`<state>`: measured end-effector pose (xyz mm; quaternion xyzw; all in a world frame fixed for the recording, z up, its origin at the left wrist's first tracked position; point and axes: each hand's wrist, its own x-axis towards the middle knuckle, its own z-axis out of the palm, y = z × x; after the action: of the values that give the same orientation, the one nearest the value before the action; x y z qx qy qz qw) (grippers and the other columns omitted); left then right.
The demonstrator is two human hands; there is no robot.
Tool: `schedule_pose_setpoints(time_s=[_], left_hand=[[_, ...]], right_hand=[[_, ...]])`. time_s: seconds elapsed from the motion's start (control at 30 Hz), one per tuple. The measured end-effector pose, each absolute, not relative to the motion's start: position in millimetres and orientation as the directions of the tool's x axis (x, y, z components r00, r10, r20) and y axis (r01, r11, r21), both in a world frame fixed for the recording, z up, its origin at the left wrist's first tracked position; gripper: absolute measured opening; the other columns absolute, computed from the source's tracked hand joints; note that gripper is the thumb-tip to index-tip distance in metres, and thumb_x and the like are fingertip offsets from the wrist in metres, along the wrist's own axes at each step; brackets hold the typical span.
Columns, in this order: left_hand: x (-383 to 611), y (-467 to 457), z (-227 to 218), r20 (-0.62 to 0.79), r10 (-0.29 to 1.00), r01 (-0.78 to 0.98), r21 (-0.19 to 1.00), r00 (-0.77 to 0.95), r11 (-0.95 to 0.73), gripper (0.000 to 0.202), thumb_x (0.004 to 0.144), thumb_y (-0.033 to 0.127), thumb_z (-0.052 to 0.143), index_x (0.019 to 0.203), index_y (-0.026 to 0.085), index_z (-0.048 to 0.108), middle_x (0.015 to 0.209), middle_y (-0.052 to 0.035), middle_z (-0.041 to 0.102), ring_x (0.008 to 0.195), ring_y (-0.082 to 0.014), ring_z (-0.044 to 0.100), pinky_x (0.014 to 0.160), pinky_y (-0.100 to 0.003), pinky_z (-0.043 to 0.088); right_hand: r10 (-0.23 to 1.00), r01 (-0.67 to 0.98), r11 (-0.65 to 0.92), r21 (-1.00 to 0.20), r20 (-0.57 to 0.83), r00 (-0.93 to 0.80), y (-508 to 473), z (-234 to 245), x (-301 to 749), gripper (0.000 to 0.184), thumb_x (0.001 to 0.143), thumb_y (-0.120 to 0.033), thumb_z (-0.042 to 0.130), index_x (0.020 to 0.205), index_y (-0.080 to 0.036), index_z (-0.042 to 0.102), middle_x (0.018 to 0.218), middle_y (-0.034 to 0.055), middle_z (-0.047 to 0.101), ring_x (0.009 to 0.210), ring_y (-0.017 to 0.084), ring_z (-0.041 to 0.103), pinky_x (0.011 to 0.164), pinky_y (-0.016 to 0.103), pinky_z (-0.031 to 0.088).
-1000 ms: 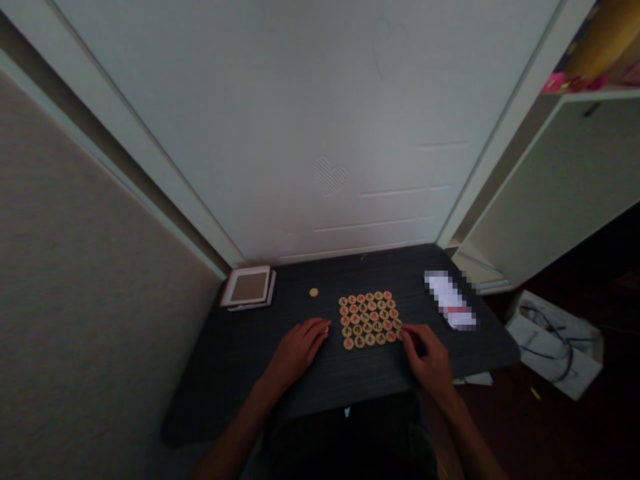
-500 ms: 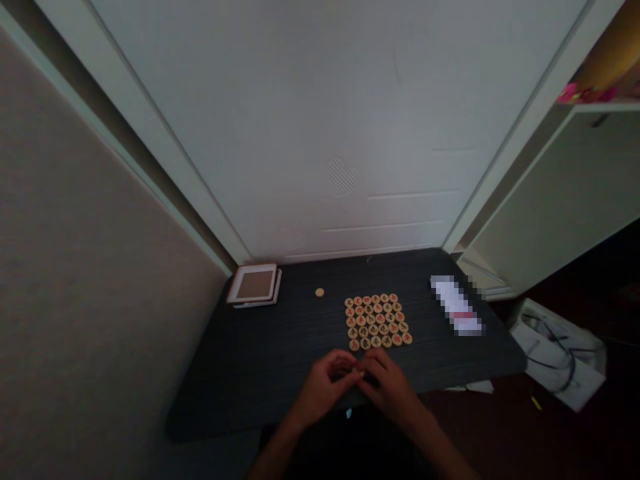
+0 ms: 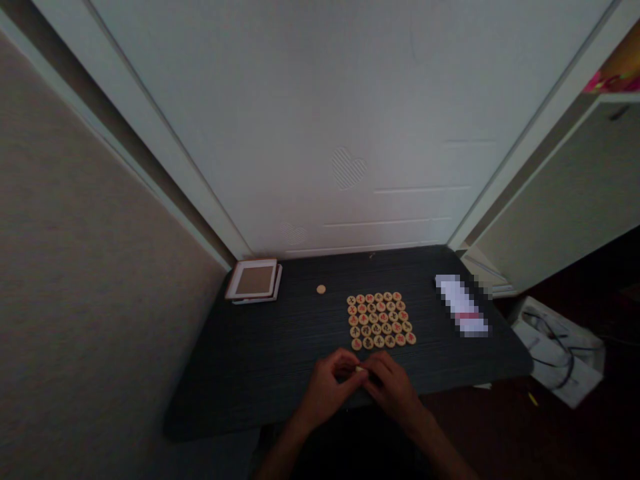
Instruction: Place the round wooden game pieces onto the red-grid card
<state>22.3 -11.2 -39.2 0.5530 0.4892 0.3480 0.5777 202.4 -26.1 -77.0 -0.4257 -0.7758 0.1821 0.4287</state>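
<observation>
My left hand (image 3: 330, 387) and my right hand (image 3: 393, 388) meet at the near edge of a dark table (image 3: 280, 360), fingers curled together. A small pale round piece (image 3: 359, 369) shows between the fingertips, pinched by the left hand and touched by the right. Just beyond them lies a square grid of round wooden game pieces (image 3: 381, 320) marked in red and black. One lone plain disc (image 3: 321, 289) lies apart, to the left of the grid.
A flat square box with a brown centre (image 3: 254, 281) sits at the table's far left corner. A blurred white item (image 3: 463, 305) lies at the right side. A white door stands behind; a white bag (image 3: 560, 357) lies on the floor at right.
Both hands drew back from the sides of the grid and came together at the near table edge, holding a small piece between the fingertips. The view shifted slightly.
</observation>
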Motion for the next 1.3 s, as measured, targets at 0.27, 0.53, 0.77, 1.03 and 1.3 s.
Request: schedule_pose_setpoints(time_s=[0.27, 0.53, 0.77, 1.03, 1.3], left_hand=[[24.8, -10.7, -36.0, -0.188, 0.945, 0.096, 0.981, 0.266, 0.168, 0.021, 0.081, 0.04, 0.074, 0.089, 0.022, 0.066, 0.084, -0.0031, 0.078, 0.078, -0.0205, 0.073, 0.073, -0.029, 0.055], [25.5, -7.9, -36.1, -0.198, 0.944, 0.092, 0.979, 0.266, 0.179, 0.021, 0.084, 0.042, 0.071, 0.091, 0.022, 0.066, 0.086, -0.0027, 0.078, 0.08, -0.02, 0.073, 0.073, -0.028, 0.054], [25.0, -6.0, -30.7, -0.209, 0.932, 0.063, 0.978, 0.297, 0.2, 0.026, 0.088, 0.046, 0.067, 0.094, 0.021, 0.066, 0.086, -0.0038, 0.076, 0.083, -0.0204, 0.072, 0.073, -0.029, 0.055], [19.2, -5.3, -27.2, -0.206, 0.912, 0.004, 0.976, 0.355, 0.218, 0.029, 0.09, 0.043, 0.067, 0.107, 0.021, 0.063, 0.094, -0.0052, 0.076, 0.085, -0.0189, 0.07, 0.075, -0.029, 0.055], [16.4, -3.4, -30.5, -0.203, 0.907, -0.029, 0.973, 0.369, 0.23, 0.028, 0.088, 0.041, 0.07, 0.103, 0.02, 0.06, 0.098, -0.0064, 0.077, 0.087, -0.019, 0.071, 0.077, -0.03, 0.056]], right_hand=[[0.823, 0.468, 0.561, -0.683, 0.517, -0.234, -25.4, -77.3, 202.7, 0.011, 0.094, -0.028, 0.064, 0.104, -0.024, 0.066, 0.089, 0.0053, 0.07, 0.078, 0.018, 0.068, 0.07, 0.029, 0.059], [0.833, 0.437, 0.55, -0.712, 0.505, -0.226, -24.9, -75.6, 201.9, 0.02, 0.094, -0.03, 0.066, 0.113, -0.024, 0.067, 0.088, 0.0048, 0.07, 0.076, 0.018, 0.068, 0.068, 0.029, 0.06], [0.848, 0.428, 0.527, -0.735, 0.488, -0.207, -25.0, -67.4, 202.2, 0.023, 0.096, -0.029, 0.064, 0.118, -0.024, 0.067, 0.091, 0.0055, 0.071, 0.076, 0.018, 0.068, 0.07, 0.029, 0.06], [0.857, 0.406, 0.513, -0.756, 0.48, -0.189, -25.1, -65.4, 202.1, 0.035, 0.098, -0.025, 0.06, 0.132, -0.027, 0.062, 0.111, 0.0091, 0.071, 0.097, 0.022, 0.07, 0.086, 0.035, 0.062], [0.854, 0.418, 0.521, -0.744, 0.451, -0.26, -23.1, -59.4, 203.7, 0.046, 0.1, -0.019, 0.053, 0.145, -0.029, 0.051, 0.114, 0.0098, 0.069, 0.104, 0.023, 0.068, 0.093, 0.038, 0.06]])
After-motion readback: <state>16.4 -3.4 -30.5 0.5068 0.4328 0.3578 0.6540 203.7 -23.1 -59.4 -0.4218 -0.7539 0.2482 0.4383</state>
